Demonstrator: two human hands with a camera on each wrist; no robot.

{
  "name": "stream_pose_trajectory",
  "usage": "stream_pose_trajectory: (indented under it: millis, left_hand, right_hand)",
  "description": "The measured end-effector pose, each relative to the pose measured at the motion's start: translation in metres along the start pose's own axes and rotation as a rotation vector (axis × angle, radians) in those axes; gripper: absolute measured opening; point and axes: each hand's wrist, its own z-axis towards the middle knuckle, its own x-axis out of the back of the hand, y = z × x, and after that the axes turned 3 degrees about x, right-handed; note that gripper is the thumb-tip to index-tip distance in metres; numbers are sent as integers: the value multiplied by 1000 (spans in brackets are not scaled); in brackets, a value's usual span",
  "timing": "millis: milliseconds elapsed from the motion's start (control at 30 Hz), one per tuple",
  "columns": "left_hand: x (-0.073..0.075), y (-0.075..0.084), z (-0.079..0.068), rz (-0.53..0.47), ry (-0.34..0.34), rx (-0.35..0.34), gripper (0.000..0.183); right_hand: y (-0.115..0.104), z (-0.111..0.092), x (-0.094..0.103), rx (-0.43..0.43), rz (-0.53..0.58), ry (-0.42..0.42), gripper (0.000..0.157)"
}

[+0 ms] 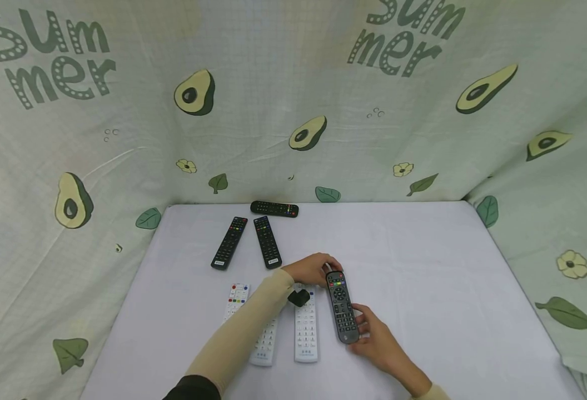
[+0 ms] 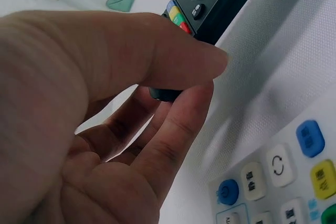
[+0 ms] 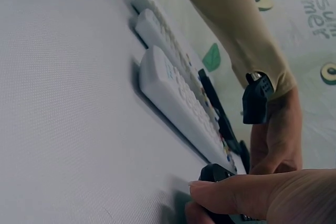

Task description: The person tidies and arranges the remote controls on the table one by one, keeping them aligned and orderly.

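Observation:
Both hands hold a dark grey remote control (image 1: 342, 311) with colored buttons near its far end. At that far end, the left hand (image 1: 316, 269) pinches it between thumb and fingers; in the left wrist view the thumb (image 2: 173, 56) lies across the end, below the colored keys. The right hand (image 1: 376, 341) grips the near end from the right side. Its thumb (image 3: 226, 195) presses on the remote's end in the right wrist view. Just left of this remote lies a white remote control (image 1: 306, 336), its top partly covered by the left wrist's black camera (image 1: 299, 298).
Two more white remotes, one (image 1: 237, 293) farther left and one (image 1: 263, 349) nearer, lie partly hidden under the left sleeve (image 1: 245, 328). Behind are three black remotes (image 1: 229, 243), (image 1: 267, 243), (image 1: 274, 209) on the white table (image 1: 423, 266). A printed cloth (image 1: 253, 83) hangs around it.

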Motion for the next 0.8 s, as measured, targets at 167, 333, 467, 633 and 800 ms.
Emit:
stream_pose_trajectory:
  millis: [167,333,467,633,800]
  left_hand:
    - [-2,-1,2,27,-9,12,53]
    - [-4,-2,3,54,-24,2,52]
    - [-5,-4,4,71,-26,-4,50]
    - [-4,-3,6,87,-14,15,51]
    - [-5,-1,5,106,-25,42,50]
  right_hand:
    - [-1,-2,-3,-16,-1,15,90]
    - [0,-3,-5,-16,-12,14,90]
    - [0,-3,-6,-2,-33,20,90]
    - [-1,-2,-7,4,-47,46,88]
    - [-1,-2,-8,-28,-50,64,86]
